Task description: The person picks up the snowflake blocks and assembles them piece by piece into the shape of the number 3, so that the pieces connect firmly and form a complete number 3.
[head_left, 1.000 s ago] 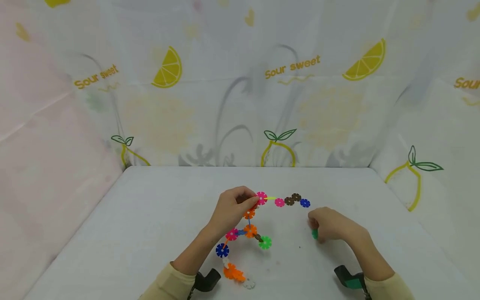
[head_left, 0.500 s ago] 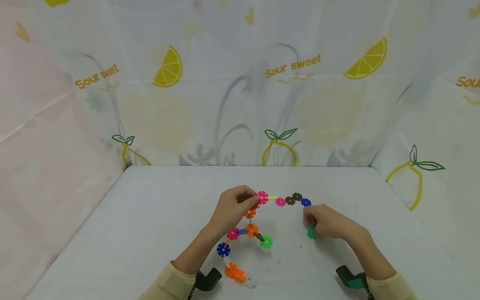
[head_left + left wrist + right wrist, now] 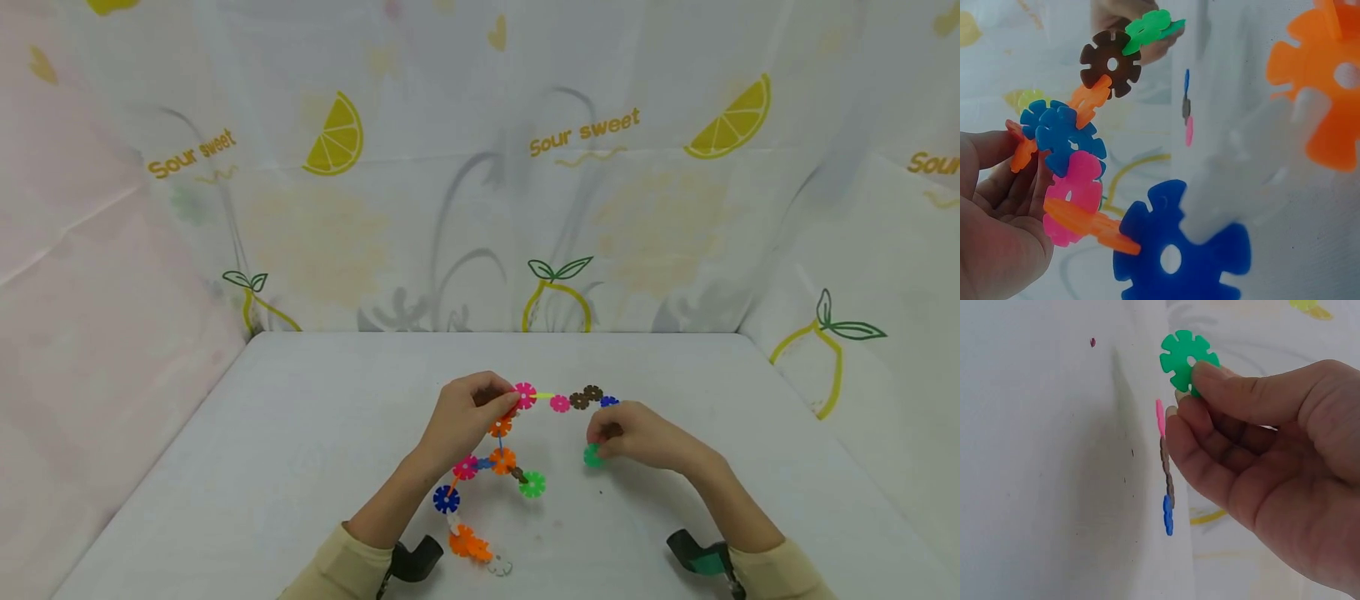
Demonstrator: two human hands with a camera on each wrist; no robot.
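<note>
A chain of interlocked plastic snowflake discs [image 3: 503, 461] runs from my left hand down toward the table's front, in orange, blue, pink, brown, green and white. My left hand [image 3: 467, 421] pinches its upper end beside a pink disc [image 3: 524, 396]; in the left wrist view the thumb is by an orange disc [image 3: 1022, 155], and some fingers are hidden behind the chain. Between thumb and fingers of my right hand [image 3: 637, 437] is a single green snowflake disc [image 3: 1180, 357], held by its edge above the table, to the right of the chain.
Behind the hands, a pink disc [image 3: 560, 404], two brown discs [image 3: 579, 402] and a blue disc [image 3: 609, 402] lie flat on the white table [image 3: 315, 450]. A printed curtain [image 3: 420, 217] hangs around the table's back and sides.
My right hand has moved left with the green disc, toward the chain, and the disc is more exposed now. The left hand and chain have stayed nearly still.
</note>
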